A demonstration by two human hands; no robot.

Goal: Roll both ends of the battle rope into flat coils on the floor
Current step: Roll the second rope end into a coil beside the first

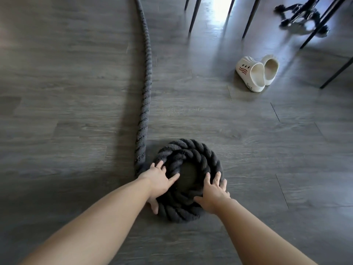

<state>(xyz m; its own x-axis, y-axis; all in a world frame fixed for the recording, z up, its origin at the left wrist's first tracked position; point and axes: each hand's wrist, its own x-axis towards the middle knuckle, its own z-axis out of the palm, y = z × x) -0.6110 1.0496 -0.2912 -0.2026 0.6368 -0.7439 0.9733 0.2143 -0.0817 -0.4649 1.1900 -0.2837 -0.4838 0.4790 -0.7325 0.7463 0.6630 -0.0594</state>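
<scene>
A thick black braided battle rope [145, 77] runs from the top of the head view down the grey floor and curls into a flat coil [191, 153] of about two turns with a dark centre. My left hand [157, 180] lies on the coil's left side, fingers spread over the rope and the thumb down by the outer edge. My right hand [214, 192] rests flat on the coil's right side with fingers spread. The rope's other end is out of view.
A pair of white slippers [256, 72] lies to the upper right. Thin black chair or table legs [194, 14] stand along the top, with more at the far right. A black wheeled chair base [301, 16] is at the top right. Bare floor spreads to the left.
</scene>
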